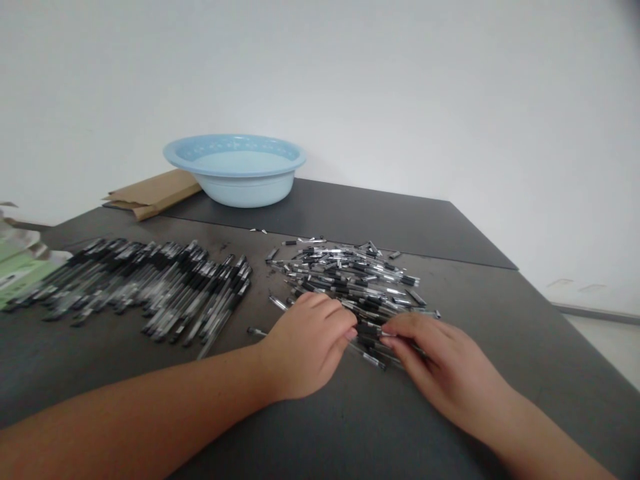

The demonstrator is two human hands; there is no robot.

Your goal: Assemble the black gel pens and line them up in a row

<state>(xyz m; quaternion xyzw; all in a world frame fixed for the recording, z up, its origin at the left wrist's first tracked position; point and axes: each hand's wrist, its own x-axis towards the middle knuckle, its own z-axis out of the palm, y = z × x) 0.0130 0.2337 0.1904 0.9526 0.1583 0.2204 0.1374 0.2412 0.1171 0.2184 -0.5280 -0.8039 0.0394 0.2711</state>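
Over the near side of a loose heap of pen parts (345, 270), my two hands meet at one pen (369, 329) with a black grip section. My left hand (310, 343) is closed around one end, its fingers curled so that most of that end is hidden. The thumb and forefinger of my right hand (440, 360) pinch the other end, at a small clear piece; I cannot make out whether that is a cap or a tip. Pens with clear barrels and black ends (200, 293) lie side by side in a slanting row to the left.
A light blue basin (245, 190) stands at the back of the dark table (390, 420), against the white wall. Beside it lies a folded brown cardboard piece (155, 190). A torn green and white box (23, 267) sits at the left edge.
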